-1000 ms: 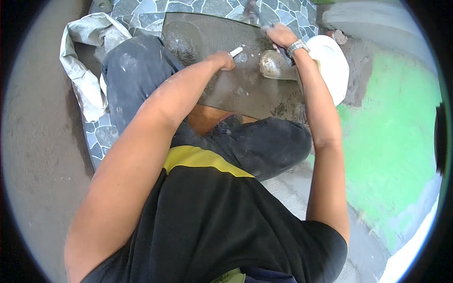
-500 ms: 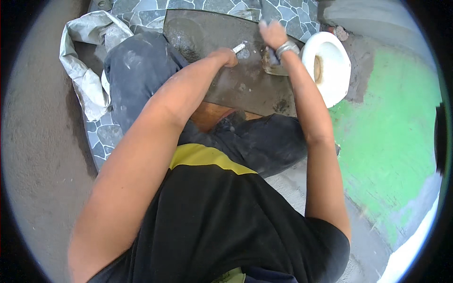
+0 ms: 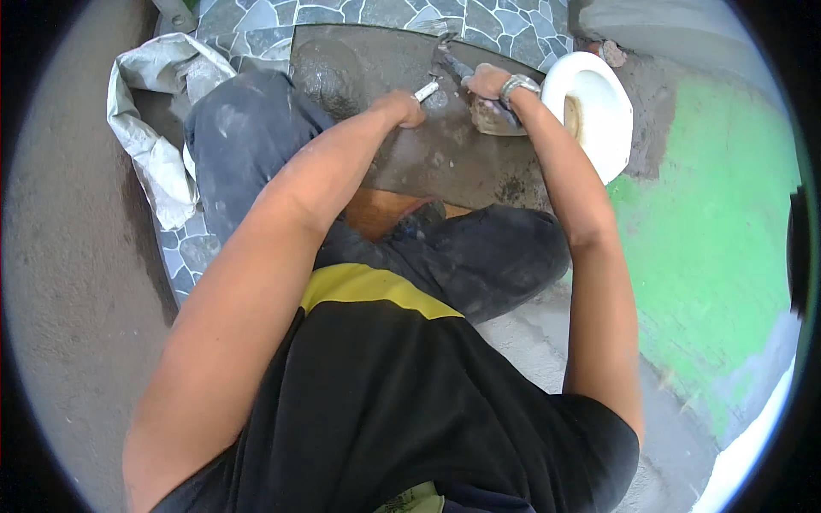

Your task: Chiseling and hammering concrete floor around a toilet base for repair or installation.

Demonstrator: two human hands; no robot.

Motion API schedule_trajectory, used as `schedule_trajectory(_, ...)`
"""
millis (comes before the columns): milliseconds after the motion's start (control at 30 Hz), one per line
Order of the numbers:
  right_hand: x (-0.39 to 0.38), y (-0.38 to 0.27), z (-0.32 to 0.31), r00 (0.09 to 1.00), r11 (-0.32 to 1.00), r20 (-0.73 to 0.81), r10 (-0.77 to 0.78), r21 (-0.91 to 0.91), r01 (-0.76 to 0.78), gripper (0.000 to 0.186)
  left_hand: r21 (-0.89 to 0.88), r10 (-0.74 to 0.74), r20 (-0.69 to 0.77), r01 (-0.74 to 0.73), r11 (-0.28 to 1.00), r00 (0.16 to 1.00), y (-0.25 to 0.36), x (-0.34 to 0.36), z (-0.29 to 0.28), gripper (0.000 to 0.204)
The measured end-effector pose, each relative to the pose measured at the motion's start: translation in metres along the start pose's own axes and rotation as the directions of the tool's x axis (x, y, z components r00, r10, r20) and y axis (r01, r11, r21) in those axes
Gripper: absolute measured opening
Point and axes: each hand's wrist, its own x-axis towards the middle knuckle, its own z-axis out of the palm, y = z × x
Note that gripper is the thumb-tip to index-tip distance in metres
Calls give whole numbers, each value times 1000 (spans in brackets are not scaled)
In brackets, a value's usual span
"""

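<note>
My left hand (image 3: 400,109) is closed around a short whitish rod (image 3: 426,91), whose far end points up and right over the wet grey slab (image 3: 479,162). My right hand (image 3: 489,81), with a metal watch at the wrist, grips the dark handle of a hammer (image 3: 457,65). The hammer's head lies beyond the rod, near the slab's far edge, apart from the rod. Just below my right hand sits a see-through container (image 3: 498,120), partly covered by the hand and handle. Under the rod's tip shows a pale patch on the slab.
At the right stands a white oval bowl (image 3: 619,111) with brown stains inside. A white sack (image 3: 154,162) lies open at the left by my knee. Stone-patterned tiles (image 3: 376,12) border the slab's far side; a green-painted surface (image 3: 718,256) spreads at the right.
My right hand has come down and slightly nearer, and the hammer, blurred before, now shows clearly. My left hand with the rod has shifted slightly left.
</note>
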Motion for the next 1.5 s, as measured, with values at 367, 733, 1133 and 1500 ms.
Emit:
schedule_trajectory(367,16,22,14,999,997,2,54,58,-54,59,125,58,40,-63,990,998,0,25,10,42)
schedule_trajectory(733,13,35,31,908,995,-407,97,66,-77,59,102,71,85,-80,992,994,16,10,-5,40)
schedule_trajectory(1133,2,13,11,924,965,-312,219,208,-158,53,65,24,106,-31,997,994,7,4,-5,41)
schedule_trajectory(1500,15,43,36,976,997,-205,73,50,-64,56,33,-44,99,41,999,994,18,15,-5,45)
